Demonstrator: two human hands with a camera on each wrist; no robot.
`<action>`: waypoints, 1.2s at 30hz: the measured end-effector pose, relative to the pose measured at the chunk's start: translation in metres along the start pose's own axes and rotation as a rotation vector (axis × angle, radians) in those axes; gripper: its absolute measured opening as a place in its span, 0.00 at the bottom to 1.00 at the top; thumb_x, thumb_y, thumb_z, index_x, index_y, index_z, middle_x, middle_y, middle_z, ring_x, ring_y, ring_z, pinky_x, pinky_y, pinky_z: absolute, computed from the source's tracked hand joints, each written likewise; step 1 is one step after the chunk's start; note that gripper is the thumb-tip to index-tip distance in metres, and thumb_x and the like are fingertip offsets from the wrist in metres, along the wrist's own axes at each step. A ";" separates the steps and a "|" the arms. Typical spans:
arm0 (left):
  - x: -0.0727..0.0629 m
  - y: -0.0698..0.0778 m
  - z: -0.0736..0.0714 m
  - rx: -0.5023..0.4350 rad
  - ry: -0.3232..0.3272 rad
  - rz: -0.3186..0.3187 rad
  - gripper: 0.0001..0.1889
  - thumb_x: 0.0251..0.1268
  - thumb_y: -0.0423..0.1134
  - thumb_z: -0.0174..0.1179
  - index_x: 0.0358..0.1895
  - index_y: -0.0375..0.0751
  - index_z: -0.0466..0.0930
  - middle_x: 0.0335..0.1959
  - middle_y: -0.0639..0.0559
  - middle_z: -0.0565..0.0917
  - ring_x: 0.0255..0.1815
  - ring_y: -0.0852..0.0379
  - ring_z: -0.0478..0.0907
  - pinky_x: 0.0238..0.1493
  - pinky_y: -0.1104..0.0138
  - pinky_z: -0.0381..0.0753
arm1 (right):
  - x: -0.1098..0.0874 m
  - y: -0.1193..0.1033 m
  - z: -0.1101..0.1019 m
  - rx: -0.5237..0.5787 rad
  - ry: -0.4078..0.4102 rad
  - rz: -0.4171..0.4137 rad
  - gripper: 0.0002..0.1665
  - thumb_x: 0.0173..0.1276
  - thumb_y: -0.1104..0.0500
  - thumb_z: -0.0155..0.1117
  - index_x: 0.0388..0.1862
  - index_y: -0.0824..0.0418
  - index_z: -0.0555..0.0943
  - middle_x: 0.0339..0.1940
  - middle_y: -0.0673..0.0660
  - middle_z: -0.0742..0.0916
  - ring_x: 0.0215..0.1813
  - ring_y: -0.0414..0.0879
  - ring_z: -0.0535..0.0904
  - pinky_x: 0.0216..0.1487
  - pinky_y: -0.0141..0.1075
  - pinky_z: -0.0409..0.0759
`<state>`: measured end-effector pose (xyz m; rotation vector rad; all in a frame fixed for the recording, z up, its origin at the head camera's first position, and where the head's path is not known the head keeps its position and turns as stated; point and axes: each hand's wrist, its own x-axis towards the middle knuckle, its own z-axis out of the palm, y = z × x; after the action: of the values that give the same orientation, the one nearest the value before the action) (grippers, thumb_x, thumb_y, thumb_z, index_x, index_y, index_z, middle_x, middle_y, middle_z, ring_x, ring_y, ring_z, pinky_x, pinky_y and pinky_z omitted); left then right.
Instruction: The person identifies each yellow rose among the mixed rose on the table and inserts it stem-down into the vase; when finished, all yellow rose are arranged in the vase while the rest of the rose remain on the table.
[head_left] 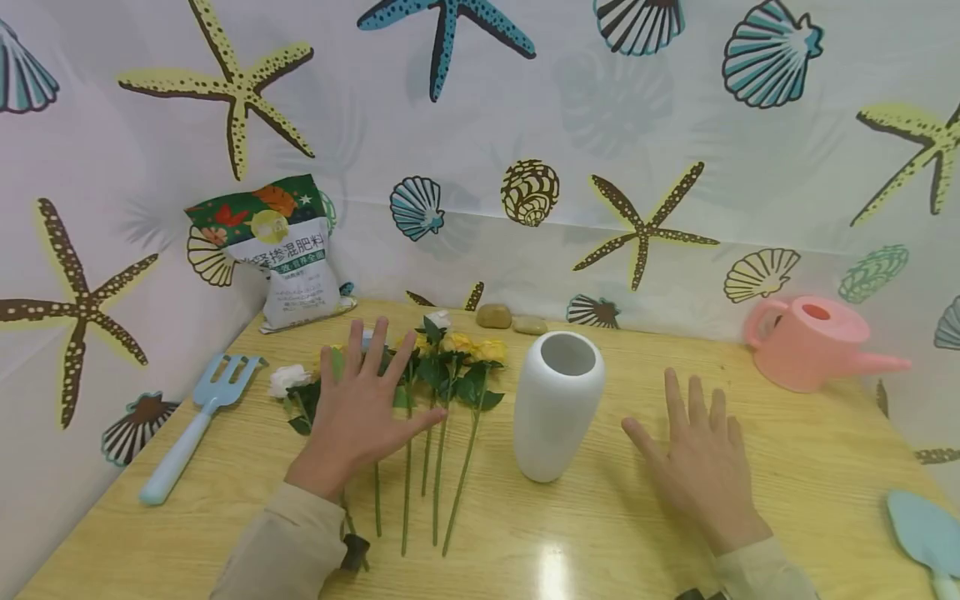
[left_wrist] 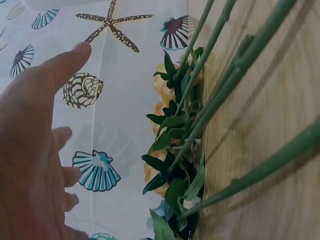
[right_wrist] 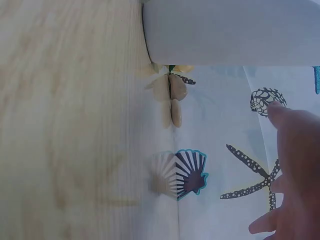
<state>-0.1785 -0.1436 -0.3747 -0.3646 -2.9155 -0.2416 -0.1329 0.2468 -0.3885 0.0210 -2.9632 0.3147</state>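
Observation:
My left hand (head_left: pixel 360 412), fingers spread and straight, hovers over several long-stemmed artificial flowers and holds nothing. Yellow flowers (head_left: pixel 489 351), a white flower (head_left: pixel 287 381) and green stems (head_left: pixel 437 467) show around it; the hand hides some blooms. In the left wrist view the stems (left_wrist: pixel 235 70) run beside the hand, leafy heads away from the camera. A white vase (head_left: pixel 558 408) stands upright between the hands, its mouth open. To its right my right hand (head_left: pixel 701 458) is spread out with nothing in it. The vase wall (right_wrist: pixel 230 32) fills the top of the right wrist view.
A light blue hand fork (head_left: pixel 197 425) lies at the left, with a fertilizer bag (head_left: pixel 296 258) behind it. Stones (head_left: pixel 494 316) lie at the back edge by the patterned cloth. A pink watering can (head_left: pixel 813 342) stands at the back right, a light blue trowel (head_left: pixel 926 533) at the right edge.

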 end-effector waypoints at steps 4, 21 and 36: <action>0.000 0.008 0.000 -0.039 -0.018 0.051 0.57 0.57 0.79 0.53 0.83 0.62 0.36 0.85 0.44 0.40 0.84 0.34 0.36 0.74 0.29 0.47 | -0.002 -0.004 -0.002 0.049 0.017 0.001 0.53 0.76 0.28 0.40 0.84 0.58 0.41 0.79 0.76 0.57 0.76 0.79 0.54 0.69 0.72 0.60; -0.007 0.051 0.020 -0.542 -0.197 0.037 0.34 0.62 0.46 0.71 0.71 0.44 0.71 0.54 0.44 0.84 0.26 0.61 0.74 0.32 0.63 0.77 | -0.009 -0.031 0.002 0.691 0.060 -0.114 0.28 0.84 0.51 0.43 0.76 0.62 0.62 0.65 0.69 0.79 0.57 0.63 0.83 0.53 0.53 0.84; -0.014 0.072 0.040 -0.488 -0.175 0.012 0.25 0.62 0.33 0.70 0.61 0.34 0.75 0.32 0.47 0.82 0.29 0.55 0.75 0.30 0.61 0.77 | -0.017 -0.051 0.016 1.092 -0.092 -0.139 0.30 0.84 0.56 0.41 0.80 0.61 0.54 0.72 0.73 0.70 0.67 0.70 0.74 0.55 0.46 0.85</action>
<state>-0.1532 -0.0702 -0.4061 -0.4946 -2.9910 -0.9722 -0.1175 0.1938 -0.3963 0.3643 -2.4448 1.8450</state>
